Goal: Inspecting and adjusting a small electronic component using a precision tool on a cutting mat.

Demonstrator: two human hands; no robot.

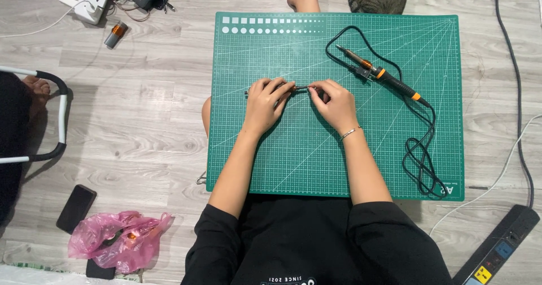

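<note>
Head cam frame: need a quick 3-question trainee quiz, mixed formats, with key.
1. True or false: the soldering iron lies on the green cutting mat, untouched by either hand.
2. Multiple choice: the left hand and right hand together hold: A) a phone B) a small thin metal part C) a power strip.
3. Fill in: the pink plastic bag lies on the ____, off the mat.

Key: 1 true; 2 B; 3 floor.
</note>
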